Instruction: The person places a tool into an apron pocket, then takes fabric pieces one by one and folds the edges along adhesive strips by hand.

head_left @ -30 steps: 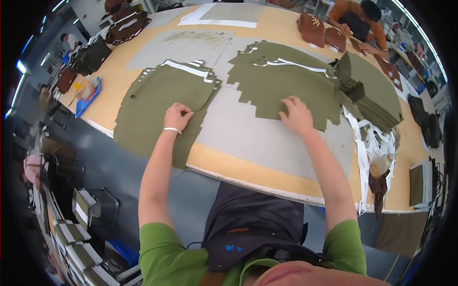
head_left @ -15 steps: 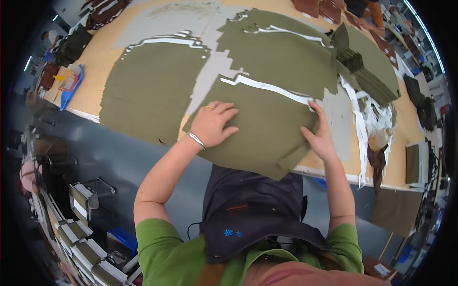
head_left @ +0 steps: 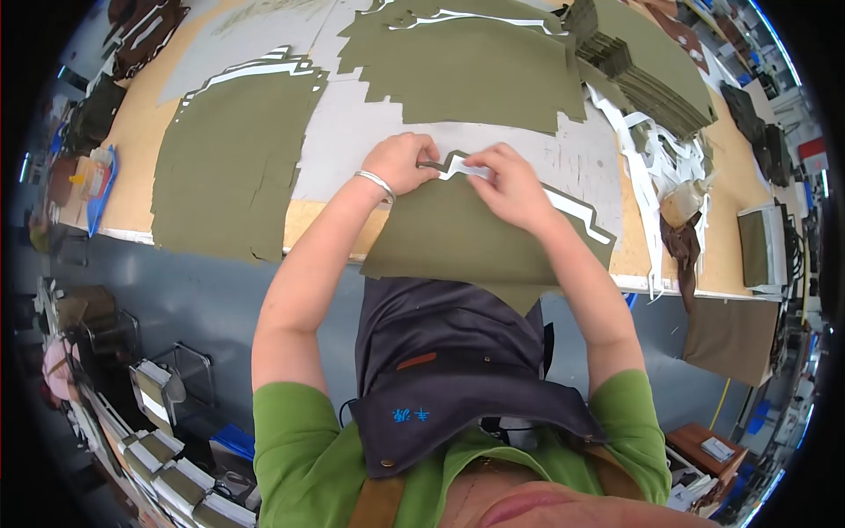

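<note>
An olive-green fabric piece lies at the table's front edge, its near side hanging over. Along its stepped far edge runs a white strip, partly hidden under my right hand. My left hand, with a bangle at the wrist, pinches the piece's far left corner. My right hand is closed, thumb and fingertips pinching the white strip close to its left end. Beyond both hands lie more overlapping olive-green pieces, one with a white strip on its far edge.
More green pieces lie at left, with white strips at the top. A thick green stack stands at back right, beside loose white strips and a small bottle. A blue tray sits at far left.
The fabric piece has come away from the other pieces toward me, exposing grey surface between. My hands, previously spread on it, have moved together at its far edge and closed.
</note>
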`<action>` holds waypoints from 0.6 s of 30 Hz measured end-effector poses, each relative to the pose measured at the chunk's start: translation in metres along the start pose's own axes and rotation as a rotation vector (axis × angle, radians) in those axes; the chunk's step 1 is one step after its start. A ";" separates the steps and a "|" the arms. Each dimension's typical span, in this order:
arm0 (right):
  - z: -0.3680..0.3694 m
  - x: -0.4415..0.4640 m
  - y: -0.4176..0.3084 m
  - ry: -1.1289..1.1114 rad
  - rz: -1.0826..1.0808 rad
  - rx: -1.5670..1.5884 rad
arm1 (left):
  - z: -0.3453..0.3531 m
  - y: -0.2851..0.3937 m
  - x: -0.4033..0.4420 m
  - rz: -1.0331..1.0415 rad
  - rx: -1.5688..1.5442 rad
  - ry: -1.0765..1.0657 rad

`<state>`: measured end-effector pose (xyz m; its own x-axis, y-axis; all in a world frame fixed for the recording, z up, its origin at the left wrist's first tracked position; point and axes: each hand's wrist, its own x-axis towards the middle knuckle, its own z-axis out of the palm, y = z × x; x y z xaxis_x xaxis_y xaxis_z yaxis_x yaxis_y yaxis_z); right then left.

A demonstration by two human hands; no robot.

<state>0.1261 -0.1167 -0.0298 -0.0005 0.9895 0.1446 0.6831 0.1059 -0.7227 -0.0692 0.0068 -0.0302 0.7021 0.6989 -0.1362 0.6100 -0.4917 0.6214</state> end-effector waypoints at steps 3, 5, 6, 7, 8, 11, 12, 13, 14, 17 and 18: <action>0.021 0.014 0.005 -0.040 0.073 -0.040 | 0.003 -0.014 0.000 0.171 0.004 0.058; 0.024 0.015 0.005 -0.049 0.089 -0.069 | 0.005 -0.019 -0.003 0.292 0.048 0.163; 0.023 0.014 0.001 -0.049 0.083 -0.088 | 0.005 -0.021 -0.005 0.282 0.052 0.149; 0.022 0.013 0.000 -0.048 0.079 -0.107 | 0.003 -0.022 -0.007 0.273 0.057 0.136; 0.023 0.012 0.001 -0.048 0.071 -0.128 | 0.003 -0.022 -0.009 0.265 0.063 0.125; 0.027 0.013 0.001 -0.045 0.023 -0.196 | 0.007 -0.026 -0.012 0.342 0.077 0.185; 0.027 0.013 0.002 -0.040 0.000 -0.220 | 0.007 -0.028 -0.014 0.365 0.126 0.210; 0.026 0.012 0.002 -0.035 -0.022 -0.244 | 0.008 -0.028 -0.015 0.389 0.174 0.234; 0.026 0.011 0.001 -0.054 -0.067 -0.338 | 0.009 -0.026 -0.016 0.414 0.221 0.259; 0.017 0.011 -0.004 -0.088 -0.151 -0.525 | 0.012 -0.016 -0.032 0.603 0.525 0.448; 0.010 0.014 -0.003 -0.091 -0.152 -0.522 | 0.017 -0.010 -0.039 0.557 0.599 0.452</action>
<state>0.1163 -0.1025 -0.0324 -0.1742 0.9739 0.1453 0.9421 0.2078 -0.2633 -0.0965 -0.0239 -0.0445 0.8176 0.3559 0.4525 0.4044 -0.9145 -0.0115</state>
